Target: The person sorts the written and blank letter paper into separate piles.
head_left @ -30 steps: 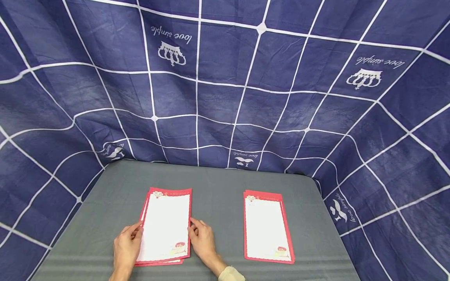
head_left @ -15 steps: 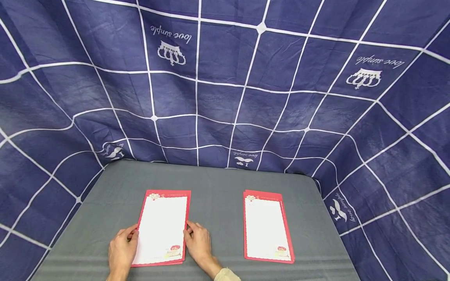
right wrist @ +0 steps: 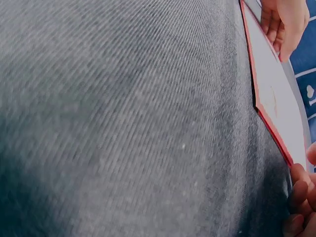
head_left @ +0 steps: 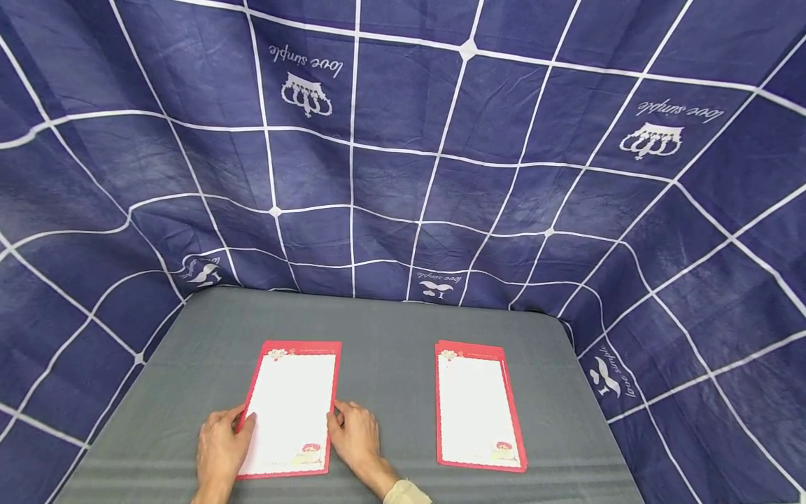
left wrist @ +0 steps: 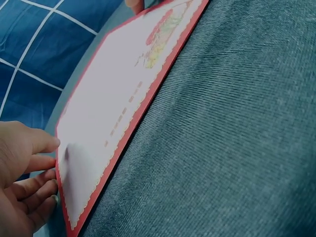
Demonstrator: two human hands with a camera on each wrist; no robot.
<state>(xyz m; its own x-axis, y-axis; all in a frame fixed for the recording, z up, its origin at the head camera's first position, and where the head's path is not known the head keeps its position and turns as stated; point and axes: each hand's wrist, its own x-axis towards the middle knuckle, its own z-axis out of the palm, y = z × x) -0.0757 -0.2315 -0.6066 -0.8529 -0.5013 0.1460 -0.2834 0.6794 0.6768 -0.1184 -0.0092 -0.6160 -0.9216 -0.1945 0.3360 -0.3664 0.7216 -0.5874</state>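
On the left of the grey table lies a stack of red-bordered letter sheets, white inside, with a small cake picture at its lower right corner. My left hand pinches its left edge, thumb over the top sheet and fingers along the side. At the opposite edge, my right hand holds the sheets between thumb and forefinger. The left wrist view shows the same sheets close up, lying flat with a thin dark line under the near edge. Only part of the right hand shows in the right wrist view.
A second stack of matching red-bordered sheets lies to the right, its edges slightly fanned. Grey cloth covers the table. A blue curtain with white grid lines hangs behind and along both sides.
The left stack's sheets, skewed with lower ones sticking out at the left and bottom, now line up more evenly. Both hands moved slightly left and the left thumb came over the top sheet.
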